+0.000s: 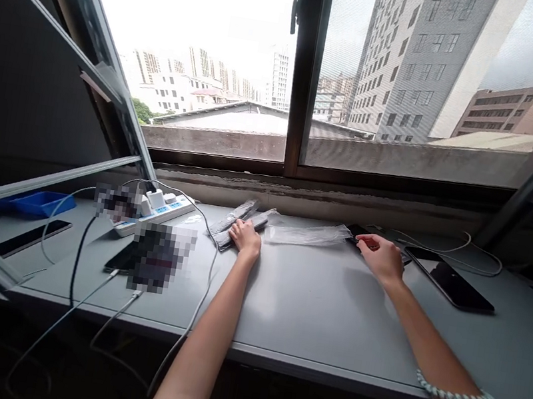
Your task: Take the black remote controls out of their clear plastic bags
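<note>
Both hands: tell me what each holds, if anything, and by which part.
The left hand lies on the wrapped packets, the right hand by a dark item; whether either grips anything, or where, cannot be told.

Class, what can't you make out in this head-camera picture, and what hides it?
All in the head view:
Wrapped packets: partly covered by the left hand.
Dark item at the right hand: partly behind that hand.
Cabled dark device: partly hidden by pixelation.
Left arm: cut off by the bottom edge.
</note>
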